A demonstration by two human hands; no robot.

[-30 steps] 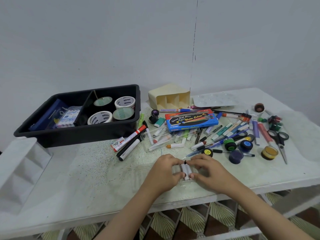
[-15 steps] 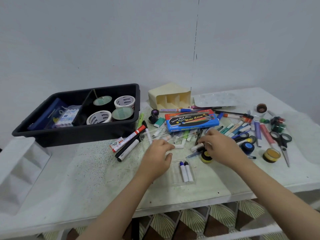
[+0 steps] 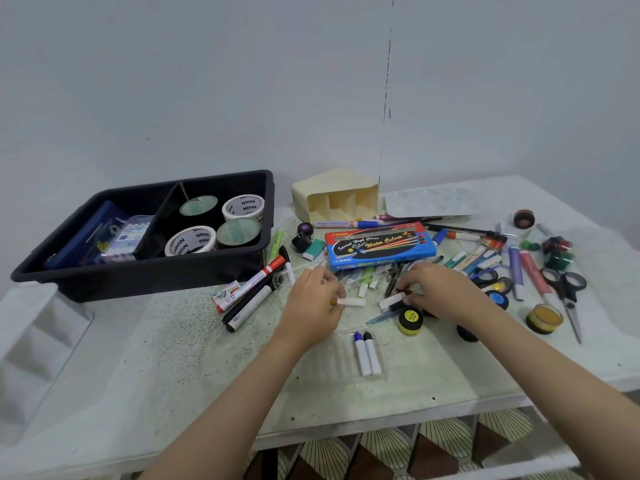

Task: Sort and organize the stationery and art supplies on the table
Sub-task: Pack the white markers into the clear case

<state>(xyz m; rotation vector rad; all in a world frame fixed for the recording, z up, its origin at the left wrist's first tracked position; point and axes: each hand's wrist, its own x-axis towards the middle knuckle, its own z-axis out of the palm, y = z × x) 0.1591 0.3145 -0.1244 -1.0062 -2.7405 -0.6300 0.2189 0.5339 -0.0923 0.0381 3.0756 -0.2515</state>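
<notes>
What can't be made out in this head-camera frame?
Head view:
1. Fingers of the right hand cover the end of the marker; grip or touch unclear.
2. Fingers of the left hand partly cover the cap of the white tube.
3. The blue thing in the black tray: blurred, partly behind the wall.
4. The white rack: cut off by the left edge.
5. The yellow jar: lid print too small.

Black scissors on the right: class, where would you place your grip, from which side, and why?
Probably the handle loops, from above: the scissors lie flat, blades closed and pointing toward the table's near edge, loops at the far end.
</notes>
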